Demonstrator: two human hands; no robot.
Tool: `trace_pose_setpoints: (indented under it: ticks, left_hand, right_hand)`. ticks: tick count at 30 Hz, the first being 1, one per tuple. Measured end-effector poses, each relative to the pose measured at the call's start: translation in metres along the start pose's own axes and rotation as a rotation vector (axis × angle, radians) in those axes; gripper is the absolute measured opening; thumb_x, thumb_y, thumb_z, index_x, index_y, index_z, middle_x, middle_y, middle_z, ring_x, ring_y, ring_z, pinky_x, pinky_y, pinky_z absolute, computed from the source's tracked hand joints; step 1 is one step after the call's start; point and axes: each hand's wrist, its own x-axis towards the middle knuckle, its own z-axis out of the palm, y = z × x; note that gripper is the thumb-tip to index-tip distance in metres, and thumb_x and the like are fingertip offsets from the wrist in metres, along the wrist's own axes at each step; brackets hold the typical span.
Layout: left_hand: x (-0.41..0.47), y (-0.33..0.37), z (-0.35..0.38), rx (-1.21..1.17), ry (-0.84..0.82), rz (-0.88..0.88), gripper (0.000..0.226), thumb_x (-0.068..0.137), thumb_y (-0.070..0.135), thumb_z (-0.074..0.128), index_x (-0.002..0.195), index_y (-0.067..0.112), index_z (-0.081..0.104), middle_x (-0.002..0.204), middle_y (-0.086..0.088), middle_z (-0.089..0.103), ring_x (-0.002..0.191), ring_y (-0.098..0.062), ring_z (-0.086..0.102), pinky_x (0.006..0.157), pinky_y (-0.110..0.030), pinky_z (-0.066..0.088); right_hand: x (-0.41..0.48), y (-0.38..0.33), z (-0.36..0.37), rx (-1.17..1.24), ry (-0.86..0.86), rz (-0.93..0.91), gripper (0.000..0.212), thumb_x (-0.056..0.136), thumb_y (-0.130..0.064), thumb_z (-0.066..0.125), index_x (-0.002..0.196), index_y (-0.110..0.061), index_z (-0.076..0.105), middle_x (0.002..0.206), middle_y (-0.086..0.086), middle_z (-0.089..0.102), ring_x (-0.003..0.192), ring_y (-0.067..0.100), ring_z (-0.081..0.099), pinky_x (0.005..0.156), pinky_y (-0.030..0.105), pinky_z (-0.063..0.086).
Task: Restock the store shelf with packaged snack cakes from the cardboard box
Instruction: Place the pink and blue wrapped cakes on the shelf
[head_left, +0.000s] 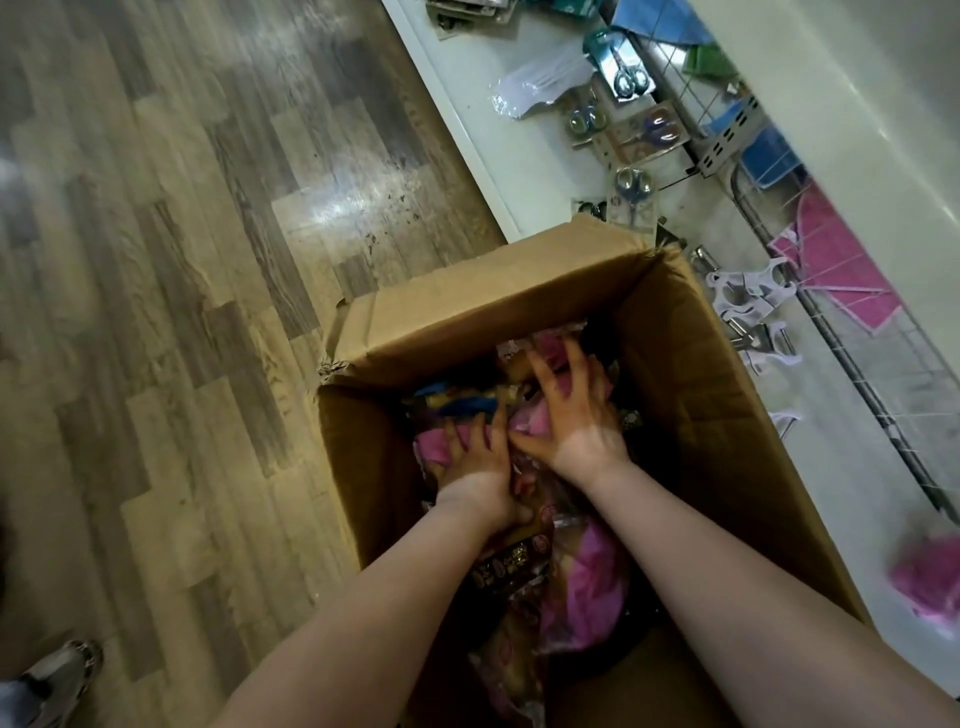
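Note:
An open cardboard box (691, 395) stands on the floor against the white shelf base. Inside lie several snack cake packs (587, 577) in pink and clear wrappers, some with dark labels. Both my arms reach down into the box. My left hand (475, 462) lies on a pink pack, its fingertips dug in among the packs and its thumb tucked under a wrapper. My right hand (576, 410) is spread wide with its fingers bent over another pink pack near the far end. Whether either hand truly grips a pack is hidden by the wrappers.
The white bottom shelf (524, 150) at upper right holds carded scissors (631, 78), plastic clips (748, 301) and a wire rack (852, 364). A blurred pink pack (930, 577) lies at the right edge. Wood-pattern floor (182, 260) lies to the left, a shoe (57, 675) at bottom left.

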Motion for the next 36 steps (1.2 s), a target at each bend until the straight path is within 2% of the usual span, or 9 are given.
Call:
trace_pose_setpoints:
  ticks: [5, 9, 12, 16, 19, 22, 27, 31, 36]
  left_hand:
    - [0.002, -0.001, 0.002, -0.007, 0.062, 0.028, 0.110, 0.070, 0.044, 0.076, 0.148, 0.022, 0.002, 0.149, -0.006, 0.018, 0.139, -0.029, 0.014, 0.112, -0.045, 0.022]
    - [0.000, 0.000, 0.002, 0.121, 0.020, 0.039, 0.103, 0.069, 0.054, 0.072, 0.147, 0.028, 0.009, 0.144, -0.011, 0.022, 0.136, -0.033, 0.017, 0.112, -0.054, 0.016]
    - [-0.001, 0.004, 0.013, 0.066, 0.011, 0.060, 0.100, 0.069, 0.052, 0.072, 0.146, 0.023, 0.016, 0.147, -0.009, 0.019, 0.137, -0.033, 0.017, 0.112, -0.050, 0.020]
    - [-0.002, 0.005, 0.027, 0.005, 0.008, 0.043, 0.094, 0.070, 0.049, 0.074, 0.144, 0.021, 0.024, 0.146, -0.005, 0.032, 0.134, -0.029, 0.026, 0.111, -0.044, 0.028]
    - [-0.008, 0.006, 0.030, 0.011, -0.043, 0.035, 0.058, 0.079, 0.039, 0.070, 0.130, 0.022, 0.047, 0.134, -0.005, 0.045, 0.125, -0.026, 0.039, 0.099, -0.037, 0.042]
    - [-0.020, 0.009, 0.025, -0.015, 0.000, 0.034, 0.020, 0.088, 0.022, 0.059, 0.108, 0.020, 0.062, 0.117, -0.004, 0.058, 0.107, -0.024, 0.055, 0.084, -0.036, 0.052]
    - [-0.052, 0.012, 0.014, 0.268, 0.120, 0.200, 0.024, 0.093, 0.022, 0.050, 0.110, 0.016, 0.065, 0.125, -0.004, 0.053, 0.120, -0.034, 0.041, 0.086, -0.041, 0.043]
    - [-0.085, 0.008, -0.004, 0.222, 0.201, 0.247, 0.020, 0.093, 0.022, 0.051, 0.104, 0.022, 0.068, 0.115, 0.002, 0.052, 0.116, -0.030, 0.040, 0.069, -0.033, 0.042]
    - [-0.128, 0.011, -0.049, 0.106, 0.252, 0.294, 0.016, 0.094, 0.028, 0.051, 0.104, 0.027, 0.063, 0.111, 0.003, 0.052, 0.112, -0.023, 0.043, 0.076, -0.033, 0.045]
  right_hand:
    - [-0.008, 0.012, -0.002, 0.056, 0.045, -0.075, 0.083, 0.084, -0.059, 0.055, 0.150, -0.043, 0.007, 0.153, -0.007, -0.024, 0.143, 0.033, -0.005, 0.111, 0.052, 0.029]
    - [-0.003, 0.014, -0.013, 0.036, 0.046, -0.042, 0.082, 0.087, -0.055, 0.054, 0.150, -0.043, 0.002, 0.154, -0.008, -0.024, 0.144, 0.032, -0.002, 0.108, 0.048, 0.032]
    - [0.004, 0.011, -0.014, 0.030, 0.001, 0.024, 0.086, 0.083, -0.052, 0.061, 0.149, -0.043, 0.006, 0.152, 0.000, -0.007, 0.138, 0.034, 0.011, 0.102, 0.047, 0.038]
    - [0.008, 0.000, -0.010, -0.010, -0.011, 0.126, 0.072, 0.084, -0.045, 0.064, 0.145, -0.037, 0.026, 0.147, 0.007, 0.010, 0.130, 0.038, 0.021, 0.097, 0.045, 0.041]
    - [0.001, -0.006, -0.006, -0.014, 0.004, 0.156, 0.054, 0.089, -0.027, 0.058, 0.138, -0.034, 0.036, 0.147, 0.007, 0.013, 0.128, 0.038, 0.024, 0.096, 0.043, 0.042]
    - [-0.018, -0.009, -0.005, -0.046, 0.025, 0.129, 0.050, 0.091, -0.021, 0.054, 0.138, -0.031, 0.038, 0.147, 0.010, 0.015, 0.130, 0.037, 0.023, 0.096, 0.041, 0.044]
    - [-0.051, -0.011, -0.027, 0.006, 0.059, 0.176, 0.046, 0.094, -0.019, 0.054, 0.137, -0.028, 0.041, 0.147, 0.012, 0.019, 0.135, 0.039, 0.020, 0.098, 0.040, 0.043]
    - [-0.074, -0.019, -0.058, 0.037, 0.137, 0.101, 0.043, 0.089, -0.015, 0.058, 0.129, -0.026, 0.048, 0.139, 0.009, 0.027, 0.127, 0.035, 0.025, 0.097, 0.039, 0.042]
    - [-0.098, -0.052, -0.114, 0.031, 0.229, 0.073, 0.044, 0.088, -0.015, 0.060, 0.130, -0.026, 0.050, 0.137, 0.009, 0.031, 0.122, 0.034, 0.030, 0.100, 0.041, 0.040]
